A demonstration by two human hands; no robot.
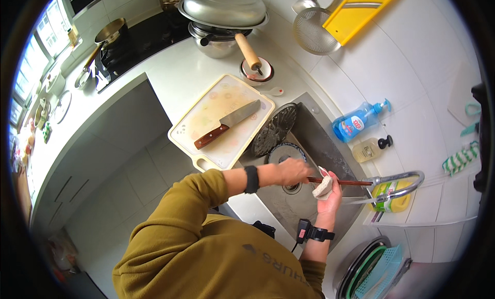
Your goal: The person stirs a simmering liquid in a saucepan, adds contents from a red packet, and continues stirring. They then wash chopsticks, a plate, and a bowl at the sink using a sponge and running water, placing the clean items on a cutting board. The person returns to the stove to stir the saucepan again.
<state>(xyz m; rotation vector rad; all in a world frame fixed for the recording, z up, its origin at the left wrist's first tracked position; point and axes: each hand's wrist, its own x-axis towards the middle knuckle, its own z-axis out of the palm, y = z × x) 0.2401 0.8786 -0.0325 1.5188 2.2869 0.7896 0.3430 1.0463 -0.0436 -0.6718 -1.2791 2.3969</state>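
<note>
My left hand [294, 171], slightly blurred, grips one end of dark red-brown chopsticks [352, 182] over the steel sink [344, 221]. My right hand [331, 198] has a whitish sponge or cloth [323, 188] in it, against the chopsticks, which cross that palm and point towards the faucet [402, 194]. Beneath the left hand, a round pot or lid [280, 154] is partly hidden in the sink. A dark perforated round plate [275, 129] leans at the sink's left wall.
A cleaver [241, 114] lies on a cutting board [205, 101] beside the sink. Soap bottles [350, 126] stand along the wall. Stacked steel pots [216, 45], a bowl [253, 76] and a white spoon [275, 91] are farther back. Stacked baskets [363, 268] sit at lower right.
</note>
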